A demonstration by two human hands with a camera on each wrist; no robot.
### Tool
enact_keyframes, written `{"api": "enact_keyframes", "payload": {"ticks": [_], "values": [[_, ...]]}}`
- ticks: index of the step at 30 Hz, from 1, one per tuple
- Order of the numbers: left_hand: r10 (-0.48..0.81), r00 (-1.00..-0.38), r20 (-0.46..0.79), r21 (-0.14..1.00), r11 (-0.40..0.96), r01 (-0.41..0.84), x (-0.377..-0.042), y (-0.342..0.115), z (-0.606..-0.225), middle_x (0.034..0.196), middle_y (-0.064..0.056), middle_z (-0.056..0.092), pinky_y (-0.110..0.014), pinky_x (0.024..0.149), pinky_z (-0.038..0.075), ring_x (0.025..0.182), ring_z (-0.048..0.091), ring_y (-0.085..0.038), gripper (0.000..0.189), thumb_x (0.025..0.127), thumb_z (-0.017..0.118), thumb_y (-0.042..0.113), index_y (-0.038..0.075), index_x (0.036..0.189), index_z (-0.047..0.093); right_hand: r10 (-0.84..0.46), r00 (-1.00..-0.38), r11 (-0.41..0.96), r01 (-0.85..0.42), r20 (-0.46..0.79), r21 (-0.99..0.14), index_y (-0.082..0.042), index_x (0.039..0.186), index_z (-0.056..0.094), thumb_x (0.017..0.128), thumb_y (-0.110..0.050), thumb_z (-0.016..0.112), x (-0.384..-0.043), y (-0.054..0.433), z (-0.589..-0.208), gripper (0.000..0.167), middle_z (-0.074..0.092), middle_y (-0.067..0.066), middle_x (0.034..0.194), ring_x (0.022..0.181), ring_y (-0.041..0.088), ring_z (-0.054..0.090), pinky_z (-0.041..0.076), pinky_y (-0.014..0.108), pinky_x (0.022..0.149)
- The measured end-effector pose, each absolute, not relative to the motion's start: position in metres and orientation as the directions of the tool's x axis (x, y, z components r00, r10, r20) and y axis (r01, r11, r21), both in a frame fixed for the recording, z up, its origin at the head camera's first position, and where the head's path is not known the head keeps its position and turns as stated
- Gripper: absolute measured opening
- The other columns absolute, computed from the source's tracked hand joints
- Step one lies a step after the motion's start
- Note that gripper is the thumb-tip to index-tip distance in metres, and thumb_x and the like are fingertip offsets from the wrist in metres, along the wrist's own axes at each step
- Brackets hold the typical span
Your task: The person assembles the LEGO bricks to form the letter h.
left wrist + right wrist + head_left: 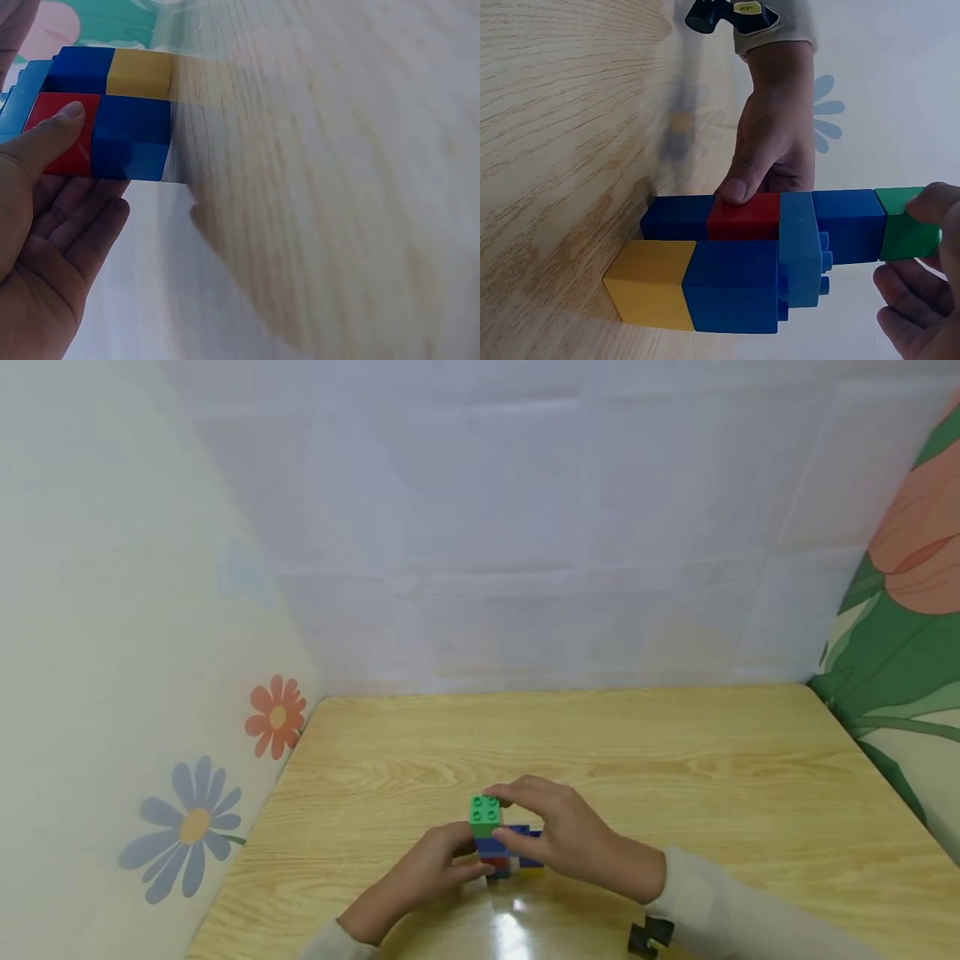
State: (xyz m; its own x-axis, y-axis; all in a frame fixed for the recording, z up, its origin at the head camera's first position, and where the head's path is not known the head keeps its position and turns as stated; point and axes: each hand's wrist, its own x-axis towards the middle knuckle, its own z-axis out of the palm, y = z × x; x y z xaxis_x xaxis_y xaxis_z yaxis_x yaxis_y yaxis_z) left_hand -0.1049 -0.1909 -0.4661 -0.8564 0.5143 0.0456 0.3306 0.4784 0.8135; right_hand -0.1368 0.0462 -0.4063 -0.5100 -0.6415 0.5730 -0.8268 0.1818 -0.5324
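On the table stands a structure of toy building blocks. A green block [484, 814] tops its taller column, and my right hand [570, 827] pinches it between thumb and fingers. Under the green block come a blue block [849, 226], a lighter blue brick [801, 255] lying across, a red block [744, 216] and another blue block [676, 217]. Beside that column, a yellow block [651, 283] forms the foot of a shorter one with a blue block on it. My left hand [427, 870] grips the structure low down, thumb on the red block; some fingertips are hidden behind it.
The wooden table [630, 743] reaches to a white cloth backdrop [487, 527]. Flower-patterned walls stand at left and right. A black strap-like piece [651, 937] sits by the right sleeve.
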Motion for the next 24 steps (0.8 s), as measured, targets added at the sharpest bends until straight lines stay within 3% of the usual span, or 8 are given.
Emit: {"api": "enact_keyframes", "payload": {"ticks": [5,13,24], "values": [[0.517,-0.855,0.046,0.815,0.476,0.332,-0.1052,-0.1913,-0.4665,0.117,0.006,0.066,-0.024,0.096,0.049,0.114,0.06,-0.014,0.033,0.091,0.07,0.024,0.018,0.123,0.063,-0.643,-0.5,0.179,-0.835,0.58,-0.521,-0.017,0.132,0.058,0.093,-0.028,0.069,-0.1368,0.0445,-0.4066,0.043,0.065,-0.006,0.108,0.1,0.006,0.062,0.057,0.028,0.08],[0.524,-0.849,0.067,0.819,0.458,0.347,-0.1067,-0.1899,-0.4654,0.12,0.006,0.065,-0.024,0.097,0.049,0.115,0.059,-0.015,0.037,0.091,0.07,0.021,0.019,0.127,0.061,-0.633,-0.542,0.206,-0.806,0.553,-0.555,-0.021,0.132,0.058,0.093,-0.031,0.068,-0.1358,0.0446,-0.4077,0.041,0.064,-0.01,0.108,0.1,0.003,0.06,0.055,0.021,0.082],[0.521,-0.852,0.052,0.809,0.478,0.341,-0.1062,-0.1901,-0.4662,0.12,0.005,0.065,-0.024,0.096,0.049,0.115,0.06,-0.015,0.038,0.09,0.071,0.022,0.018,0.127,0.061,-0.621,-0.552,0.206,-0.8,0.557,-0.563,-0.02,0.135,0.056,0.095,-0.033,0.065,-0.1342,0.0436,-0.4144,0.043,0.063,-0.01,0.111,0.101,0.004,0.06,0.055,0.022,0.084]]}}
